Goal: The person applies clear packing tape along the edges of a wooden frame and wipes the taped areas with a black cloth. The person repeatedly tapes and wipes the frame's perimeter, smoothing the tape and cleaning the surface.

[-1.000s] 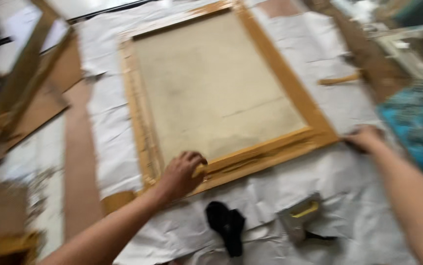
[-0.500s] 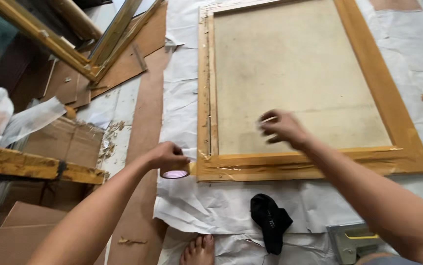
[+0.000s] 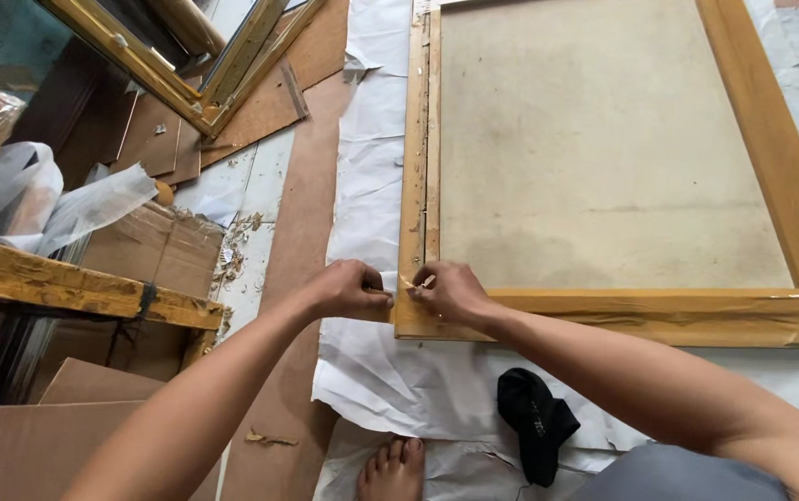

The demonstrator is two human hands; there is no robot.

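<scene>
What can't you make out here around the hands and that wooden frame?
- Head view: whatever the left hand and right hand pinch at the frame corner is covered by the fingers.
- The wooden frame runs off the top and right edges.
- The black cloth is too crumpled to identify.

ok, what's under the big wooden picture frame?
Crumpled white paper sheeting lies under the wooden picture frame, over brown board. Whatever is beneath the frame's beige backing panel is covered.
</scene>
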